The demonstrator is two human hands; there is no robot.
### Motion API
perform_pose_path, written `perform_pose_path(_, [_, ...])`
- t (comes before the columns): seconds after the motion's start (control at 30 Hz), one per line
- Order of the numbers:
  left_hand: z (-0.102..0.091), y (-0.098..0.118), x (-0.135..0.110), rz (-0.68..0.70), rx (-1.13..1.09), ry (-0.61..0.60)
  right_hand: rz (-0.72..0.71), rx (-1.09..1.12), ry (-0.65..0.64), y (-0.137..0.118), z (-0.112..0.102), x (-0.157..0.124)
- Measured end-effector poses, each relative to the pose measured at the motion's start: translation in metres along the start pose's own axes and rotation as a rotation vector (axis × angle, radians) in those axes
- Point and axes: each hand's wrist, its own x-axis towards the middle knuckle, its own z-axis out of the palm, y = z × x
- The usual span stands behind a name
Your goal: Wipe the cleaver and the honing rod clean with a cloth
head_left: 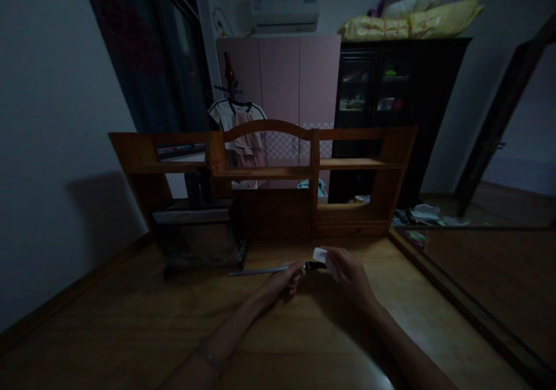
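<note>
My left hand (292,277) is closed around a long thin rod-like object with a black handle (256,272). Its narrow grey shaft points left from the fist, and the dark handle end comes out on the right; the dim light hides its exact kind. In my right hand (351,274) is a white tissue (320,255), pinched at the black handle end. Both hands are above the wooden desktop (278,332), close together. A band circles my left wrist.
A dark glass-sided tank (197,242) stands on the desktop at left. Behind is a wooden shelf unit (267,172) with a drawer at right. A raised wooden edge (452,288) borders the right side. Pink wardrobe (280,83) and black cabinet (428,100) stand farther back.
</note>
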Motion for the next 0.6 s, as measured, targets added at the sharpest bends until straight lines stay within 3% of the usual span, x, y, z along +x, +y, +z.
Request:
perform_pose_path(0.17, [-0.003,-0.003,0.003,-0.086,-0.024,0.088,-0.119,-0.062,-0.216,0.002,0.011,-0.001])
perform_pose_path(0.37, [-0.009,-0.004,0.010,-0.117,-0.096,-0.010,-0.141,-0.104,-0.224,0.011,0.005,0.002])
perform_pose_path(0.5, [-0.010,-0.004,0.011,-0.132,-0.112,0.014,-0.157,-0.165,-0.234,0.018,-0.002,0.002])
perform_pose_path(0.6, [-0.009,-0.004,0.011,-0.098,-0.113,0.016,-0.101,-0.184,-0.149,0.027,-0.005,0.001])
